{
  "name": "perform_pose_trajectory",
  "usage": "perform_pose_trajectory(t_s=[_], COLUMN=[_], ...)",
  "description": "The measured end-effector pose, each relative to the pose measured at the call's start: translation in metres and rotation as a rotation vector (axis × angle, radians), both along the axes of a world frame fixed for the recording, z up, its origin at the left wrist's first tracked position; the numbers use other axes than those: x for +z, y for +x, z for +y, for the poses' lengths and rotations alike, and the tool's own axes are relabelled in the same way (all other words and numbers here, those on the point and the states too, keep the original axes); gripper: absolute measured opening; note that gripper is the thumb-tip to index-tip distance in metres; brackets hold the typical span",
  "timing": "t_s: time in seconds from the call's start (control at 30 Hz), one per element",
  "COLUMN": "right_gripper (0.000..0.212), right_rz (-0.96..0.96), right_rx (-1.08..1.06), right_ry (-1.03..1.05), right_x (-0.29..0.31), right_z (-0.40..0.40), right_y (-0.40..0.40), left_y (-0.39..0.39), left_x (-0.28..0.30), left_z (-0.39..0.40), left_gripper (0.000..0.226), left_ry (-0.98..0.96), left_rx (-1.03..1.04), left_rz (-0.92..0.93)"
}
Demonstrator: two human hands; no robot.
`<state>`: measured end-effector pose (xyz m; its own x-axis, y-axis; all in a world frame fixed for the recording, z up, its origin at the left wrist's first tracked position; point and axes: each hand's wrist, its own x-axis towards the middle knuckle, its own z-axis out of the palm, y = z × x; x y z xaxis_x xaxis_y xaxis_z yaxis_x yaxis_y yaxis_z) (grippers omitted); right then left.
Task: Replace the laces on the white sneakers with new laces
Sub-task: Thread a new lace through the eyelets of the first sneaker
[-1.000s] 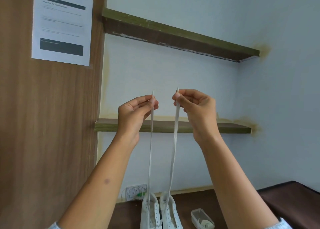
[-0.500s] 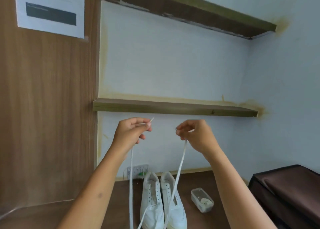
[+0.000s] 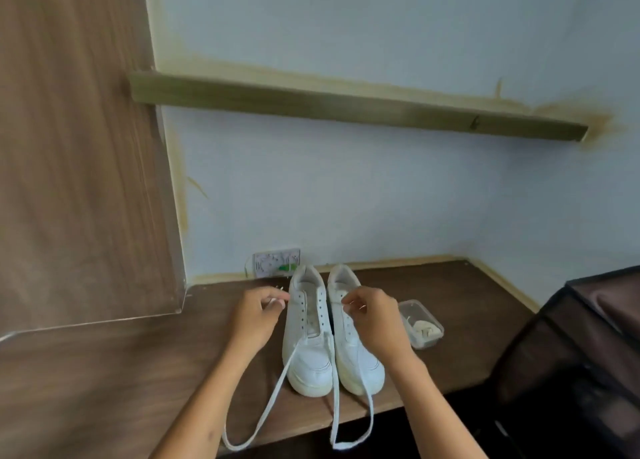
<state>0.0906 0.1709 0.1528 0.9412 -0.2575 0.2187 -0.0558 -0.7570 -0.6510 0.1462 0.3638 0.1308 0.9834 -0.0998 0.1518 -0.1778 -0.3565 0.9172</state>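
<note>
Two white sneakers stand side by side on the brown desk (image 3: 104,372), toes toward me: the left sneaker (image 3: 308,340) and the right sneaker (image 3: 356,361). A white flat lace (image 3: 266,406) runs through the left sneaker's lowest eyelets and hangs in two loops over the desk's front edge. My left hand (image 3: 256,316) pinches one lace tip just left of that sneaker. My right hand (image 3: 374,320) pinches the other tip above the right sneaker, hiding part of it.
A small clear plastic tub (image 3: 420,323) with a coiled lace inside sits right of the sneakers. A wall socket (image 3: 275,262) is behind them. A wooden shelf (image 3: 346,108) juts from the wall above. A dark fabric-covered object (image 3: 571,354) fills the right side.
Both hands came down from chest height to the sneakers, still holding the lace tips. The lace went from taut and vertical to slack loops over the desk edge. The view tilted downward.
</note>
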Motion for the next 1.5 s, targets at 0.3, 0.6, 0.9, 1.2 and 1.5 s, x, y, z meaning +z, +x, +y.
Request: perform_pose_trajectory(t_s=[0.3, 0.6, 0.9, 1.2, 1.5], right_gripper=[0.013, 0.011, 0.015, 0.016, 0.053], right_rz=[-0.046, -0.19, -0.086, 0.063, -0.043], right_rx=[-0.033, -0.17, -0.23, -0.261, -0.086], right_ry=[0.081, -0.212, -0.079, -0.021, 0.05], right_x=[-0.097, -0.134, -0.137, -0.131, -0.132], right_z=[0.017, 0.038, 0.043, 0.051, 0.039], right_y=[0.036, 0.057, 0.068, 0.075, 0.044], left_y=[0.025, 0.028, 0.042, 0.052, 0.046], left_x=[-0.089, -0.114, -0.115, -0.13, -0.121], left_z=[-0.023, -0.019, -0.017, -0.03, -0.028], left_gripper=[0.021, 0.01, 0.016, 0.015, 0.004], left_ry=[0.45, 0.396, 0.266, 0.141, 0.293], left_rx=[-0.036, 0.025, 0.076, 0.074, 0.049], left_rz=[-0.012, -0.147, -0.137, -0.183, -0.267])
